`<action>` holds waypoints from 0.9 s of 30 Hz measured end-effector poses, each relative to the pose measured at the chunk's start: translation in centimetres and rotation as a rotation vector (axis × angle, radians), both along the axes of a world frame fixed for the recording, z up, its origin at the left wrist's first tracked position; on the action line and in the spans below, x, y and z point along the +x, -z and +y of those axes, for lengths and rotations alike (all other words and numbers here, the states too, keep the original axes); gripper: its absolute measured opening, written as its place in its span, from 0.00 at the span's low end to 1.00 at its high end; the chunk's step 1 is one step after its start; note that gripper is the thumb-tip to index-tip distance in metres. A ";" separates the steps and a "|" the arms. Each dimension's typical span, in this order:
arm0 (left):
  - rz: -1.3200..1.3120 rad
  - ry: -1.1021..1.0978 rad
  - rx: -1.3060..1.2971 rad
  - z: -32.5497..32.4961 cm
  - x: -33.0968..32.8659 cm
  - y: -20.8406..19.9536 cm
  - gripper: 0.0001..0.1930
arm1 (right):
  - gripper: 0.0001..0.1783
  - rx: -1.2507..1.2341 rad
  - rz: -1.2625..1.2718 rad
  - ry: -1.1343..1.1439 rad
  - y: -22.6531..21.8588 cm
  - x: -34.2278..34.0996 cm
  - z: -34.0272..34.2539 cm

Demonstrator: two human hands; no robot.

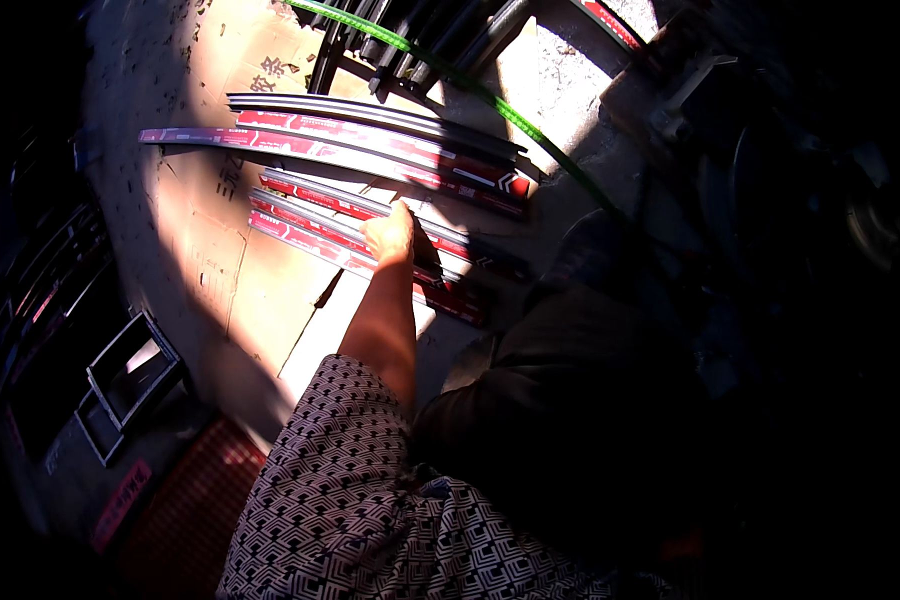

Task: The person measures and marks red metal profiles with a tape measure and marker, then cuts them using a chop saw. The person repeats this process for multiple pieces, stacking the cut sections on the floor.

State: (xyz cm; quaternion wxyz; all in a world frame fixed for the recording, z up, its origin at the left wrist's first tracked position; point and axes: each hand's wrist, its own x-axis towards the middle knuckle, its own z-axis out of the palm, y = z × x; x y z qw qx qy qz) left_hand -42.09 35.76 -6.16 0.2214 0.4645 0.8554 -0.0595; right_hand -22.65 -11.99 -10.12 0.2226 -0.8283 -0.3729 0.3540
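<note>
My left hand reaches forward out of a patterned sleeve, its fingers closed on a long grey strip with red-printed film. Close beside it lie more such strips, among them a red-filmed strip just nearer to me. Beyond my hand rest longer pieces: a pale and red filmed profile and a dark grey bare-edged profile. Their right ends fall into deep shadow. My right hand is not in view.
Brown cardboard lies under the strips. A green hose crosses the far side, near a bundle of dark bars. Small rectangular frames stand at the left, by a red mesh crate. Deep shadow hides the right side.
</note>
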 end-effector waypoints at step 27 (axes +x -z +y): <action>-0.246 1.928 0.031 13.9 9.8 -0.1 0.28 | 0.16 -0.179 0.142 0.201 -8.1 0.9 5.4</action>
